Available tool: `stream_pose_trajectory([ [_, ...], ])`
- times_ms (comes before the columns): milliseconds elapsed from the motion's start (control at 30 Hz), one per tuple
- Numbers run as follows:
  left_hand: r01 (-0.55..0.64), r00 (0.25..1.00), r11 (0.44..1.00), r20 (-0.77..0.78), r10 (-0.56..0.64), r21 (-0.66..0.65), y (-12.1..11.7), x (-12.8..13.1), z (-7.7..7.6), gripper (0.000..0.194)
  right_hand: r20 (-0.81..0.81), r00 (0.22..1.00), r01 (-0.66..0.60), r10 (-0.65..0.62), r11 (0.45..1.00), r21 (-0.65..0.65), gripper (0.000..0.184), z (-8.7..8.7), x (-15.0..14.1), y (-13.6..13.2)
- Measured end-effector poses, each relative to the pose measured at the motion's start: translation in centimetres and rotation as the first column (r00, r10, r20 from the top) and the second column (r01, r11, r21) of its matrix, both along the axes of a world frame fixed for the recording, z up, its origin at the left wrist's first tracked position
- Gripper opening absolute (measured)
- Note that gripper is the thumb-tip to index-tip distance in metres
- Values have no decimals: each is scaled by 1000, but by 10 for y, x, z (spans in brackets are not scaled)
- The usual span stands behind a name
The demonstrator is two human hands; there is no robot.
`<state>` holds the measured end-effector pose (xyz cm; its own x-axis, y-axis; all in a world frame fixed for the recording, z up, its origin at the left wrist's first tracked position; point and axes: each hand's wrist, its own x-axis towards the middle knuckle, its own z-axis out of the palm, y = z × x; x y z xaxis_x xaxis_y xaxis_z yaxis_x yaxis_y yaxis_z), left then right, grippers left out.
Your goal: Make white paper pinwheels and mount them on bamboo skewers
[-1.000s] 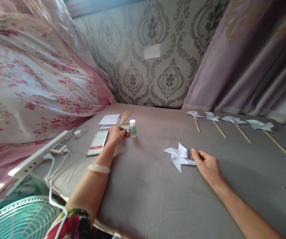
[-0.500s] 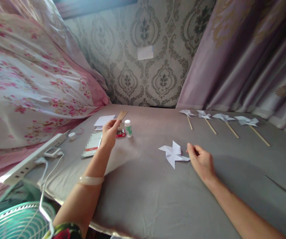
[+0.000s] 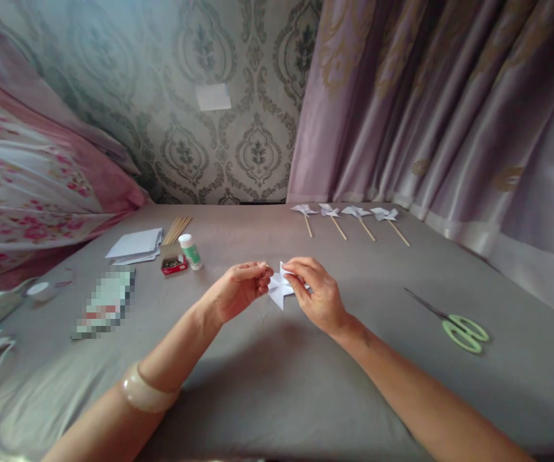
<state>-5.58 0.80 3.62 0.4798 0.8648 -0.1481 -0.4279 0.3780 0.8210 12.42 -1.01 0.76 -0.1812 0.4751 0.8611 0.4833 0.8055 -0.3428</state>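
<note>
Over the grey cloth (image 3: 354, 398), with open room between it and the scissors (image 3: 454, 326), the right hand (image 3: 322, 298) pinched the paper pinwheel (image 3: 279, 294), partly hiding its blades. The left hand's (image 3: 242, 289) narrow grip held a tiny object (image 3: 268, 265), too small to identify.

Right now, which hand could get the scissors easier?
Probably the right hand: the green-handled scissors lie on its side. The left hand is farther away, across the white paper pinwheel.

Soft light, seemingly from the upper left, leaves diffuse shadows (the edges look stretched).
</note>
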Motion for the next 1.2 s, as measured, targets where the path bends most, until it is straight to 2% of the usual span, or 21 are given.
stream_pose_trajectory([
  [200, 129, 990, 980, -29, -135, -153, 0, 15, -11, 9, 194, 980, -42, 34, 999, 35, 25, 0, 7, -1],
  [433, 148, 983, 966, -74, -166, -210, 6, 7, -20, 13, 367, 930, -58, 3, 989, 139, 20, -4, 13, 4],
  [533, 153, 979, 970, -102, -175, -191, 5, 7, -20, 12, 400, 916, -84, 37, 992, 99, 21, -4, 12, 3],
  [633, 143, 974, 981, -159, -164, -131, 4, 8, -19, 11, 291, 950, -103, 117, 993, -62, 20, -5, 11, 5],
  [700, 67, 967, 997, -243, -76, -47, 7, 7, -18, 14, 114, 985, -107, 132, 974, -200, 17, -6, 13, 9],
  [733, -2, 953, 1000, -302, 8, 20, 9, 6, -18, 15, 8, 994, -106, 112, 956, -272, 15, -7, 15, 13],
  [800, -159, 862, 967, -448, 235, 201, 16, 0, -20, 18, -201, 979, -106, 20, 897, -428, 17, -10, 21, 22],
  [867, -240, 678, 890, -589, 439, 387, 24, -6, -25, 20, -359, 928, -136, -98, 809, -572, 24, -14, 27, 32],
  [900, -239, 586, 860, -639, 498, 452, 28, -9, -29, 22, -415, 898, -157, -147, 774, -613, 28, -17, 30, 36],
  [967, -145, 453, 837, -717, 530, 528, 36, -11, -34, 25, -490, 846, -200, -208, 729, -655, 34, -23, 34, 43],
  [1033, 29, 370, 829, -777, 510, 558, 43, -9, -38, 27, -530, 815, -235, -233, 703, -671, 38, -28, 34, 46],
  [1133, 269, 261, 812, -851, 456, 518, 50, 1, -37, 28, -556, 795, -274, -243, 674, -686, 40, -31, 32, 45],
  [1200, 328, 208, 815, -878, 431, 477, 53, 8, -36, 30, -552, 801, -288, -234, 658, -696, 39, -30, 32, 44],
])
